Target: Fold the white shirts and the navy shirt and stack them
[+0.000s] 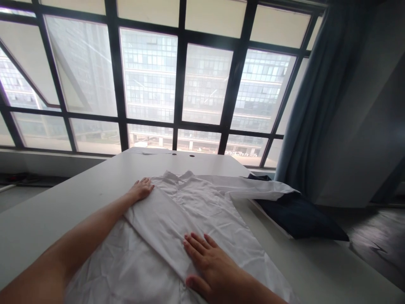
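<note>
A white collared shirt (pixel 190 219) is spread flat on a white table (pixel 79 185), its collar turned toward the window (pixel 148 76) and one long sleeve stretched out to the right across a dark navy garment (pixel 297 217) that hangs over the table's right edge. The left side of the shirt is folded inward over the body, forming a diagonal edge. The left hand (pixel 141 188) is laid on the upper left shoulder of the shirt near the collar, fingers extended and relaxed, nothing gripped. The right hand (pixel 209 264) is pressed palm-down on the lower middle of the shirt, on the folded edge, fingers stretched out and slightly spread, nothing clasped. Two small round holes are seen in the tabletop beyond the collar. A blue-grey curtain (pixel 316 97) is hung at the right of the window.
</note>
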Available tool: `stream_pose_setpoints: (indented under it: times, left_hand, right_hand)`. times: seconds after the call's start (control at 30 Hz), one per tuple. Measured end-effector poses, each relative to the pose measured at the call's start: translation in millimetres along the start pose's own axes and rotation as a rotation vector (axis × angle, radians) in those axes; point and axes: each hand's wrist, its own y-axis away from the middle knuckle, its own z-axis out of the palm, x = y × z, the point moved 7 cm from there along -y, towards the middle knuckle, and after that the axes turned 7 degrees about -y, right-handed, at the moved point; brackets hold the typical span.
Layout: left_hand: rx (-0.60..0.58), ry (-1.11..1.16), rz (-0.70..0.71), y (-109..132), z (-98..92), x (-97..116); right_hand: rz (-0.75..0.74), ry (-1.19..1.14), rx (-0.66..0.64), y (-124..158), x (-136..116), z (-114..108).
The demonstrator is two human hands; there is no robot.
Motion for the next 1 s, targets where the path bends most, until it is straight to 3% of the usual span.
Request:
stream_pose_setpoints:
  times: [0.17,0.27,0.33,0.4,0.5,0.63,0.77,0.87,0.97,1.0]
  left_hand:
    - [-0.122,-0.127,0.193,87,11.9,18]
    - [-0.130,-0.096,0.233,136,13.8,8]
    - [-0.132,-0.090,0.195,150,11.2,-5]
    - [-0.150,-0.088,0.154,148,8.1,-18]
    - [-0.184,-0.088,0.141,126,5.2,-24]
    - [-0.209,-0.090,0.173,94,6.3,-14]
    - [-0.180,-0.078,0.182,83,6.2,-5]
    - [-0.191,-0.075,0.167,87,4.9,-4]
    - [-0.209,-0.068,0.137,91,1.4,-3]
    - [-0.212,-0.066,0.132,92,0.1,-3]
  right_hand:
    - [0.011,0.026,-0.003,-1,1,2]
    - [0.025,0.058,-0.009,-3,2,3]
    - [0.043,0.081,-0.026,-3,2,4]
    - [0.061,0.096,-0.040,-4,1,5]
    - [0.090,0.120,-0.032,-6,1,3]
    - [0.150,0.145,0.007,-9,8,1]
    - [0.120,0.102,0.117,-14,28,-8]
    - [0.220,-0.030,0.428,-9,75,-54]
    - [0.603,-0.082,0.806,21,147,-123]
    - [0.675,-0.068,0.861,31,166,-145]
